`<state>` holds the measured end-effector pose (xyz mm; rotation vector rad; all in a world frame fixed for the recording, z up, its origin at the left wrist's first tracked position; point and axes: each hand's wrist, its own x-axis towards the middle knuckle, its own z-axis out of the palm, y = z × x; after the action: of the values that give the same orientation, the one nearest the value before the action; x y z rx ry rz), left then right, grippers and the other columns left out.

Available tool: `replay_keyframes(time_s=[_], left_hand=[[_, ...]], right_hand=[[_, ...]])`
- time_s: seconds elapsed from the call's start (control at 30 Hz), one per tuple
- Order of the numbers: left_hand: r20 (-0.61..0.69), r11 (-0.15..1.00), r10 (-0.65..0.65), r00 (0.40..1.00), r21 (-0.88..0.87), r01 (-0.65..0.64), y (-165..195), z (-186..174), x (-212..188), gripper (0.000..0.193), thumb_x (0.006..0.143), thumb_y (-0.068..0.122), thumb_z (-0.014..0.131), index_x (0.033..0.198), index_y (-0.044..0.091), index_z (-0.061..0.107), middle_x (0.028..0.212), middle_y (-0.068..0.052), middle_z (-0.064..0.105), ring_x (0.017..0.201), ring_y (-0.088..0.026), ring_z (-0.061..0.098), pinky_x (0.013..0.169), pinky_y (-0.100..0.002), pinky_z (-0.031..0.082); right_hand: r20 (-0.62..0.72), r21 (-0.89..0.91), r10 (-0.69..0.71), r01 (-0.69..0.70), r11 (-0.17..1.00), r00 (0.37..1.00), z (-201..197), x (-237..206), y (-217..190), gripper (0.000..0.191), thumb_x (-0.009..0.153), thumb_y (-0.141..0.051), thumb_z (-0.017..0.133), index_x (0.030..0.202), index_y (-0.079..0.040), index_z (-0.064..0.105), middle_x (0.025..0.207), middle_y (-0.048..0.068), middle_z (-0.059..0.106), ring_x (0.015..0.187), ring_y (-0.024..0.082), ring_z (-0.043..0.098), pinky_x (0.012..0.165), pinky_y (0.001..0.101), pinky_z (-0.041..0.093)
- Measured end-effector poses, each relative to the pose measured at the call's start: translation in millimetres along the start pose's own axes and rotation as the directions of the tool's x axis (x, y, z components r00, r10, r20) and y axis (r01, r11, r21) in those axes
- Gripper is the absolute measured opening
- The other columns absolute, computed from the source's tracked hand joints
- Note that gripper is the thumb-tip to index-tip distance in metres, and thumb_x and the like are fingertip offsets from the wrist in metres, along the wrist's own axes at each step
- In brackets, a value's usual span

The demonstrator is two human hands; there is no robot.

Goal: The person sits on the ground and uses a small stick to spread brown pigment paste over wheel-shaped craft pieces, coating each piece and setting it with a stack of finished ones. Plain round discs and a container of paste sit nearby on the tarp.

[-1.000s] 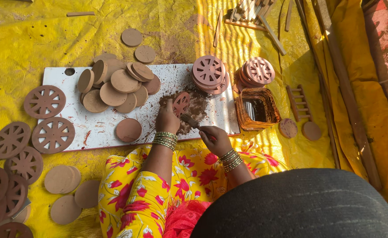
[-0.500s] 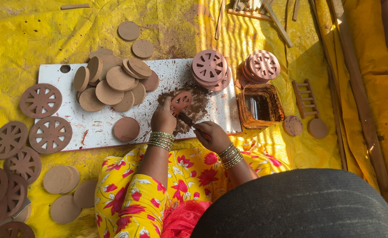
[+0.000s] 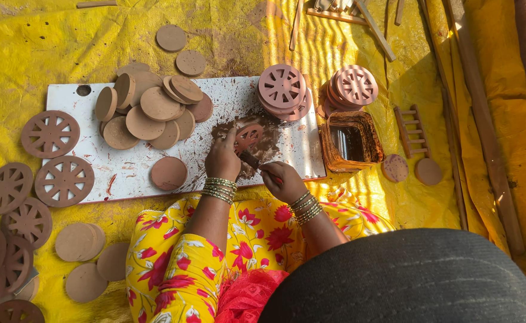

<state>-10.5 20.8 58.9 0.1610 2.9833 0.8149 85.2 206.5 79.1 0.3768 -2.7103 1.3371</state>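
My left hand point(image 3: 223, 157) presses down on a round clay disc point(image 3: 249, 137) that lies on the white board point(image 3: 131, 170), amid wet brown smears. My right hand point(image 3: 282, 181) grips a small cutting tool point(image 3: 252, 160) whose tip rests on the disc, which shows spoke-shaped cutouts. Both wrists wear stacked bangles. A single plain clay disc point(image 3: 168, 173) lies on the board just left of my left hand.
A heap of plain clay discs point(image 3: 149, 110) covers the board's left half. Two stacks of cut wheels point(image 3: 282, 90) point(image 3: 351, 87) stand behind. A muddy square container point(image 3: 351, 140) sits right. More cut wheels point(image 3: 50, 133) and discs point(image 3: 80, 241) lie on the yellow sheet at left.
My hands stay on the disc; the tool has shifted slightly across it. The camera view has moved a little.
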Motion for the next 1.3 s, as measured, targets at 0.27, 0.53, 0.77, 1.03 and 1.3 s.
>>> replay_keyframes(time_s=[0.27,0.53,0.77,1.03,1.3], left_hand=[[0.066,0.999,-0.048,0.997,-0.018,0.049,10,-14,-4,0.066,0.087,0.002,0.061,0.148,0.024,0.051,0.125,-0.017,0.063,0.113,-0.038,0.065,0.088,-0.048,0.056],[0.104,0.993,-0.083,0.991,-0.069,0.091,15,-25,-3,0.076,0.088,-0.004,0.059,0.155,0.028,0.044,0.14,-0.016,0.057,0.121,-0.036,0.062,0.093,-0.046,0.056],[0.013,0.99,-0.019,1.0,-0.141,0.02,3,-5,-4,0.064,0.082,0.001,0.071,0.141,0.021,0.059,0.129,-0.014,0.063,0.115,-0.036,0.064,0.094,-0.045,0.054],[-0.05,0.971,-0.072,0.996,-0.233,0.058,-14,11,3,0.032,0.091,0.002,0.065,0.122,0.007,0.066,0.113,-0.017,0.07,0.107,-0.038,0.067,0.09,-0.048,0.055],[-0.001,0.998,0.019,1.0,-0.051,-0.02,-2,-5,-1,0.04,0.086,0.0,0.06,0.124,0.009,0.063,0.122,-0.015,0.069,0.111,-0.038,0.065,0.089,-0.049,0.055]], right_hand=[[-0.007,-0.007,-0.013,0.013,1.0,1.0,-4,-4,-1,0.018,0.092,-0.012,0.067,0.108,-0.004,0.071,0.089,0.017,0.071,0.079,0.035,0.07,0.071,0.0415,0.055],[-0.026,0.011,0.029,-0.029,1.0,0.999,-1,-3,-1,0.018,0.092,-0.012,0.067,0.107,-0.004,0.071,0.088,0.017,0.071,0.078,0.035,0.07,0.071,0.0417,0.056],[-0.025,0.021,0.025,-0.024,0.999,0.999,7,1,-2,0.018,0.092,-0.012,0.068,0.108,-0.003,0.071,0.09,0.018,0.071,0.08,0.037,0.069,0.072,0.0421,0.055],[-0.063,-0.023,0.043,-0.045,0.999,0.997,-16,-5,-12,0.018,0.092,-0.012,0.068,0.108,-0.003,0.071,0.088,0.017,0.07,0.079,0.036,0.069,0.071,0.0413,0.055],[-0.037,-0.01,0.031,-0.031,0.999,0.999,1,-2,-4,0.018,0.091,-0.011,0.068,0.108,-0.004,0.071,0.091,0.017,0.071,0.082,0.036,0.069,0.073,0.0412,0.056]])
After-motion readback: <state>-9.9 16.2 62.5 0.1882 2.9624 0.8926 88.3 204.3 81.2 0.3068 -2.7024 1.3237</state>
